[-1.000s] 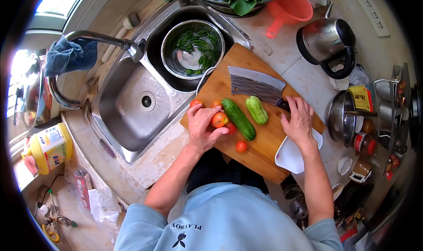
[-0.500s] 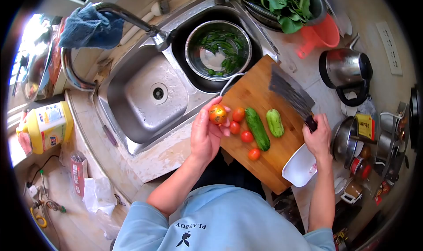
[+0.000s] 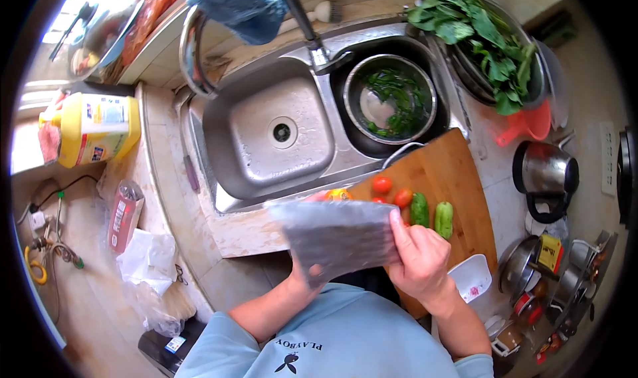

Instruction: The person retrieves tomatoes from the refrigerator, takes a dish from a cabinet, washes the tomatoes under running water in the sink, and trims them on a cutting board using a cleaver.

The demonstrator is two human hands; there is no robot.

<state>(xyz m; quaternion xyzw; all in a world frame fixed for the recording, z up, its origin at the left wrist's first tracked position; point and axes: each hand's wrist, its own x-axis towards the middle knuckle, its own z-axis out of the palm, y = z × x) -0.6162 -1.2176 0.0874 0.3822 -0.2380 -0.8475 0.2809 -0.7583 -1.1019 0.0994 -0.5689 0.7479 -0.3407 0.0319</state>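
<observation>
My right hand (image 3: 422, 255) grips a cleaver (image 3: 339, 238) by its handle, the broad blade slightly blurred and pointing left in front of my body. Behind the blade is my left hand (image 3: 299, 282), mostly hidden; an orange-yellow tomato (image 3: 339, 194) in its fingers shows above the blade's upper edge. On the wooden cutting board (image 3: 460, 169) lie red tomatoes (image 3: 403, 196), a dark green cucumber (image 3: 419, 210) and a paler cucumber piece (image 3: 444, 220), partly covered by my right hand. A white dish (image 3: 470, 276) sits at the board's near right edge.
Left of the board is a steel double sink (image 3: 266, 125); a metal bowl (image 3: 352, 115) of water and green leaves stands in its right basin. Leafy greens (image 3: 492, 52), a red plastic scoop (image 3: 531, 124) and a kettle (image 3: 548, 172) are to the right. A yellow jug (image 3: 100, 129) stands left.
The cleaver has swung from the board's right side leftward, across in front of my left hand. My left hand keeps the tomato. The camera view has shifted, moving the sink and board rightward.
</observation>
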